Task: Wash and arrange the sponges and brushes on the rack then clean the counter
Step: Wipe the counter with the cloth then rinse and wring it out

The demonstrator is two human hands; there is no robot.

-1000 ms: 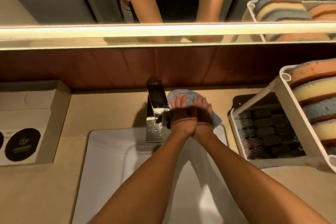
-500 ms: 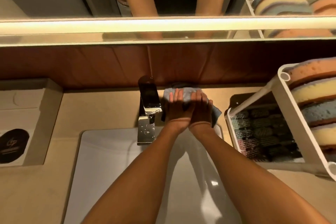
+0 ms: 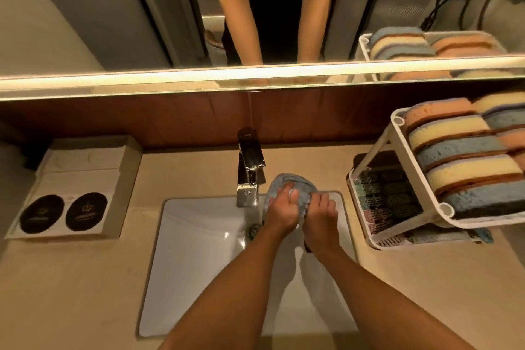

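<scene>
- Head view, hands: the left hand [image 3: 281,207] and the right hand [image 3: 319,214] sit side by side. Each has its fingers curled into the crumpled blue-grey terry cloth [image 3: 294,186], gripping it in a bunch.
- Head view, cloth: it lies at the back rim of the white rectangular basin [image 3: 176,236], just right of the chrome square-spouted tap [image 3: 250,167]. It is partly on the beige stone-look worktop [image 3: 85,278] and partly over the bowl.
- Head view, rack: the white plastic 2-tier rack [image 3: 446,209] stands on the worktop right of the basin. Its upper tier is packed with orange, yellow and blue layered foam sponges [image 3: 454,148] set on edge, and its lower tier holds dark scouring pads [image 3: 383,196]. No brush can be made out.
- Head view, left side: a pale cardboard box with 2 black round labels [image 3: 71,202] sits on the worktop, well apart from the hands.
- Stage, as a judgement: with the rack filled, washing and arranging looks done. The step in hand seems to be wringing or gathering the cloth to wipe the worktop.
- Doing it well: keep the bunch over the bowl so drips fall into the basin, and twist the 2 hands opposite ways. Then open the cloth flat for a broad wiping face.
- Whether water runs from the tap cannot be told.
- Care: the strip behind the tap and beside the rack is tight, so wipe toward the basin and avoid nudging the rack.
</scene>
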